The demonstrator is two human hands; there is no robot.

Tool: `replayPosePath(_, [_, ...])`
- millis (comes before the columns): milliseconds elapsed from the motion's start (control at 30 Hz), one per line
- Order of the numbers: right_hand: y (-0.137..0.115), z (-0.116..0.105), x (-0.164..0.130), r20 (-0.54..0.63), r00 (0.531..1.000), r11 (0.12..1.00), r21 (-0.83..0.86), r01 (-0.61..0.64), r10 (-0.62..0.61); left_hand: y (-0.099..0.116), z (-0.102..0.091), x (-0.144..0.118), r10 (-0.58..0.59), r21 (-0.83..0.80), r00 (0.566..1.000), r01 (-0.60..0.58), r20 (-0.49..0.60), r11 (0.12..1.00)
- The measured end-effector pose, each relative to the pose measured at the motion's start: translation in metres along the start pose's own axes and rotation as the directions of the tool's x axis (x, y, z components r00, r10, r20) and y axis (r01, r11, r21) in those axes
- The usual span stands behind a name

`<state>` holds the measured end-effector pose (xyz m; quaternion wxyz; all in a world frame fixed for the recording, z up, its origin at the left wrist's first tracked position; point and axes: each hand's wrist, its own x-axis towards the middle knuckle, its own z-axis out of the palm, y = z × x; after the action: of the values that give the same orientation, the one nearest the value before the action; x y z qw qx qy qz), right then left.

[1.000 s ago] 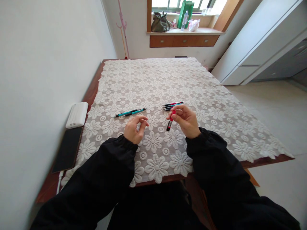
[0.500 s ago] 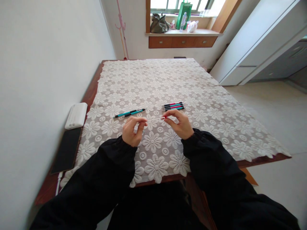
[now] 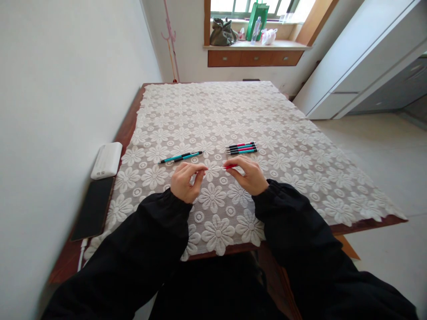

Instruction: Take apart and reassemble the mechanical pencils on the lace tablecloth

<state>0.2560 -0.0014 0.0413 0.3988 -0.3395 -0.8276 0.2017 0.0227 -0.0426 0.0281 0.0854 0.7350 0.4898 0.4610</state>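
Observation:
Between my two hands a thin white rod (image 3: 215, 168), like a pen's inner tube, stretches level above the tablecloth. My left hand (image 3: 187, 180) pinches its left end between thumb and fingertips. The fingers of my right hand (image 3: 248, 174) are closed on a red pen barrel (image 3: 231, 166), which lines up with the rod's right end; my fingers partly hide where they meet. Just beyond my left hand lie two teal-and-black pens (image 3: 182, 157), end overlapping end. Behind my right hand several teal, red and black pens (image 3: 242, 148) lie side by side.
A flowered lace tablecloth (image 3: 207, 111) covers the wooden table. Along its left edge lie a white power bank (image 3: 106, 160) and a black phone (image 3: 93, 209) with a white cable (image 3: 81, 255). A wall (image 3: 66, 89) stands close on the left.
More of the red barrel shows at my right fingertips, and less white rod is visible between the hands. My right hand has shifted slightly left. The pens on the table have stayed put.

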Motion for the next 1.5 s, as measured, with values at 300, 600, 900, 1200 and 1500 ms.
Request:
replayPosePath(300, [0.000,0.013,-0.008,0.206,0.976,0.995,-0.062,0.083,-0.068,-0.001,0.006,-0.006,0.032,0.019,0.993,-0.035,0.116,0.999])
replayPosePath(600, [0.000,0.014,-0.009,0.197,0.980,0.995,-0.093,0.036,-0.017,-0.002,0.004,-0.004,0.014,-0.029,0.976,-0.008,0.219,1.000])
replayPosePath(900, [-0.002,0.012,-0.009,0.192,0.978,0.987,-0.124,0.101,-0.076,-0.002,0.005,-0.005,-0.011,-0.004,0.960,0.013,0.280,1.000])
replayPosePath(1200, [-0.003,0.014,-0.009,0.279,0.960,0.996,-0.074,0.054,-0.031,-0.004,0.005,-0.006,0.105,0.087,0.969,-0.127,0.223,0.988])
replayPosePath(1500, [-0.005,0.015,-0.009,0.272,0.960,0.987,-0.120,0.105,-0.069,-0.002,0.006,-0.005,0.045,0.100,0.945,-0.081,0.324,0.992])
